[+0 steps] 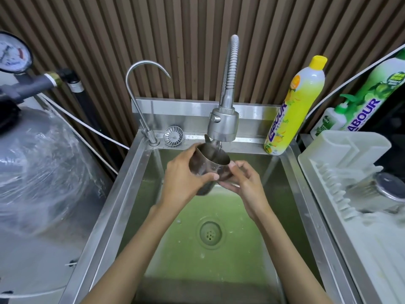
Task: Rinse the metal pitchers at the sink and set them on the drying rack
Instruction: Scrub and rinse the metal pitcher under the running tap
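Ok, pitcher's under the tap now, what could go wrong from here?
The metal pitcher is wet and held by the left hand and right hand over the sink; it could slip and drop. Its rim sits right under the spray faucet head, so lifting may knock it. Swinging toward the drying rack could topple the yellow Labour detergent bottle.

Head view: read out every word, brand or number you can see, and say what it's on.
"LABOUR": yellow bottle, running up its label.
"ABOUR": green bottle at far right; the word's start is hidden.
Pump bottle label: too blurred to read.
Gauge dial: too blurred to read.
Pitcher marks: too small to read.
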### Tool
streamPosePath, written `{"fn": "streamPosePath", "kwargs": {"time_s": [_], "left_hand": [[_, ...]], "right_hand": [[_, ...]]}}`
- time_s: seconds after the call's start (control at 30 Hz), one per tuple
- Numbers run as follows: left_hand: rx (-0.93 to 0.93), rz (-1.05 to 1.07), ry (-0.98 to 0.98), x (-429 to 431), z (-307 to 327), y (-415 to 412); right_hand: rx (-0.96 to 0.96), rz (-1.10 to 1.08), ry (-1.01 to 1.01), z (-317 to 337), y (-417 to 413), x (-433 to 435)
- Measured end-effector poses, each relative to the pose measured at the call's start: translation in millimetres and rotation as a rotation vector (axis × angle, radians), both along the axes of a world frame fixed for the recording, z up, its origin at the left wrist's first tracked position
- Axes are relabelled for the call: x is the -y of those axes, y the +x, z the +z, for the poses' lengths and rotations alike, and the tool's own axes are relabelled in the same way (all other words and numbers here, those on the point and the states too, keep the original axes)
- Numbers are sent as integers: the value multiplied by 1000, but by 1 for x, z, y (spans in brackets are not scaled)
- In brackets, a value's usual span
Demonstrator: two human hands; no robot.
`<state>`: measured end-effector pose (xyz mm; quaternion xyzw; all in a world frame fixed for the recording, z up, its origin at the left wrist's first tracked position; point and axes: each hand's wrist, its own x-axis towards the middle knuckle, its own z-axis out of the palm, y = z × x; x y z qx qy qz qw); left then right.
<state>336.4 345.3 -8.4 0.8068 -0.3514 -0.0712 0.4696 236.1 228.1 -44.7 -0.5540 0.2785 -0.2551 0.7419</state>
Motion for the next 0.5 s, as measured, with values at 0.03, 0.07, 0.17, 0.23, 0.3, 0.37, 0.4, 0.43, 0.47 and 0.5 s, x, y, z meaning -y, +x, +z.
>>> {"fn": "streamPosePath", "kwargs": {"time_s": [0.03, 0.07, 0.17, 0.23, 0.3, 0.37, 0.4, 0.43, 0.47, 0.5], "left_hand": [[-7, 13, 49, 0, -1, -2], [-43, 22, 87, 1, -2, -3], [-237, -7, 134, 6, -8, -4], [-398, -87, 97, 12, -14, -4], [-569, -165, 10, 20, -18, -4], [-671, -215, -102, 30, -17, -3], [-675, -220, -152, 35, -14, -1], [-653, -218, -197, 39, -11, 1], [-617, -204, -236, 42, -9, 3], [-569, -179, -265, 43, -6, 5]], "right_hand": [[-65, -6, -23, 3, -2, 1], [-136, -18, -55, 7, -4, 3], [-384, -101, -255, 20, -10, 15], [-468, -169, -473, 34, -14, 20], [-484, -210, -642, 48, -17, 20], [-458, -248, -753, 55, -19, 16], [-421, -266, -774, 58, -19, 13], [-355, -275, -745, 58, -18, 12], [-266, -267, -667, 57, -17, 12], [-185, -232, -570, 54, -16, 14]]}}
